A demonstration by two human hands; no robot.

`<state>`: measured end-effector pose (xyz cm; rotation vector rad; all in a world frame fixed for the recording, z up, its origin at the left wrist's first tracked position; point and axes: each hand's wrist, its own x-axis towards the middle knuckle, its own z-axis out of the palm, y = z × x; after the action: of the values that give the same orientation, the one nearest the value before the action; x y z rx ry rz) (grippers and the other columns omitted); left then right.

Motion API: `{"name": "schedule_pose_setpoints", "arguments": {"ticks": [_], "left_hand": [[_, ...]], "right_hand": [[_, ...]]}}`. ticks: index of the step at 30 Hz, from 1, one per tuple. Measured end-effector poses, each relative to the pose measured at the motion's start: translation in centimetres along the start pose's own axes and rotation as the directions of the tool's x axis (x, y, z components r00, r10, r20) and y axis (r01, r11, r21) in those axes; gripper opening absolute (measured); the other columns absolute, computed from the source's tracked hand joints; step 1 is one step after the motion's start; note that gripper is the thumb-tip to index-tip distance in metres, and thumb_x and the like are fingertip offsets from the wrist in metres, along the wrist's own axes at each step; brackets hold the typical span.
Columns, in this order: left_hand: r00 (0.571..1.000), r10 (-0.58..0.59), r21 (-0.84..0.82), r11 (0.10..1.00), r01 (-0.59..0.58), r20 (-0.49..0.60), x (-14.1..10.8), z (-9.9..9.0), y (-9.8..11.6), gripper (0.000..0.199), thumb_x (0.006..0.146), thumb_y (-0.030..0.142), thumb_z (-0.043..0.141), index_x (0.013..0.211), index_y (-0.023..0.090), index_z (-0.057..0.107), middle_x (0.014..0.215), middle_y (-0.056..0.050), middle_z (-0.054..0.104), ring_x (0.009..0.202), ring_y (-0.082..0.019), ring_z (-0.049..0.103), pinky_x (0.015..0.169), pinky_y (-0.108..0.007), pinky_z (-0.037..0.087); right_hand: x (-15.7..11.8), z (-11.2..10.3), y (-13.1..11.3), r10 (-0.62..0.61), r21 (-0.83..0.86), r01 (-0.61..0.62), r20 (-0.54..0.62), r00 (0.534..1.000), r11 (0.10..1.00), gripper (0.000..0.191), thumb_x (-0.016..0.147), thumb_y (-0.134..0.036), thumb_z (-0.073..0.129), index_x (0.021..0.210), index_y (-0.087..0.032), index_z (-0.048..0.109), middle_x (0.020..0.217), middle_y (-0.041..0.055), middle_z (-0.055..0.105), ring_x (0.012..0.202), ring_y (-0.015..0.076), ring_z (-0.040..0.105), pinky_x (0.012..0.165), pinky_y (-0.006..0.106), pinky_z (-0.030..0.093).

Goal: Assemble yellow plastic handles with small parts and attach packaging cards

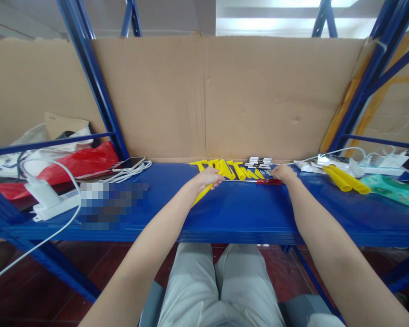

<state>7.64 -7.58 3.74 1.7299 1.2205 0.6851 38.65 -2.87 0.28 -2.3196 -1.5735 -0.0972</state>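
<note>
My left hand (209,178) is closed around a long yellow plastic piece (202,196), whose narrow end sticks out below toward the table's front edge. Just past that hand lies a row of yellow plastic parts (238,170), some tube-like and some flat and pointed. My right hand (283,172) rests low over the table with its fingers drawn together, at small grey bits (267,172); anything between the fingertips is too small to make out. Beside it lies a red-handled tool (269,181), partly behind the fingers. Small white and black strips (258,161) are stacked behind.
The blue shelf table (238,213) backs onto a tall cardboard sheet (204,100). Two yellow tubes (347,178) and a green packet (395,188) lie right. A power strip (57,202), coiled white cable (131,171), phone (129,163) and red bag (83,163) occupy the left.
</note>
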Motion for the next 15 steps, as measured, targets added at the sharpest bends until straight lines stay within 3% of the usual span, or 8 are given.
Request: {"name": "schedule_pose_setpoints", "arguments": {"ticks": [3,6,15], "left_hand": [[0.999,0.006,0.002,1.000,-0.006,0.036,0.4,-0.1,-0.4,0.029,0.076,0.002,0.051,0.052,0.017,0.042,0.041,0.005,0.042,0.033,-0.005,0.036,0.036,-0.018,0.028],[0.998,-0.008,0.004,1.000,0.007,0.057,0.8,-0.1,-0.7,0.028,0.076,0.002,0.052,0.054,0.017,0.042,0.042,0.005,0.041,0.033,-0.005,0.036,0.036,-0.018,0.028],[0.998,-0.040,0.004,0.999,0.039,0.056,-0.2,0.2,0.0,0.027,0.079,0.000,0.049,0.059,0.017,0.042,0.043,0.006,0.041,0.034,-0.004,0.035,0.036,-0.018,0.025]], "right_hand": [[-0.9,-0.8,-1.1,0.103,0.002,-0.104,0.073,0.992,0.995,0.028,0.078,-0.024,0.053,0.099,-0.024,0.071,0.111,0.0111,0.068,0.108,0.0299,0.061,0.091,0.044,0.046],[-1.4,-1.3,-1.7,0.085,-0.015,-0.084,0.084,0.993,0.996,0.026,0.080,-0.026,0.053,0.099,-0.023,0.071,0.118,0.0114,0.066,0.115,0.0314,0.057,0.094,0.047,0.043],[-1.2,-1.1,-2.3,0.037,-0.087,-0.030,0.076,0.996,0.996,0.023,0.075,-0.024,0.063,0.097,-0.020,0.070,0.113,0.0133,0.067,0.114,0.0313,0.057,0.094,0.048,0.043]]}}
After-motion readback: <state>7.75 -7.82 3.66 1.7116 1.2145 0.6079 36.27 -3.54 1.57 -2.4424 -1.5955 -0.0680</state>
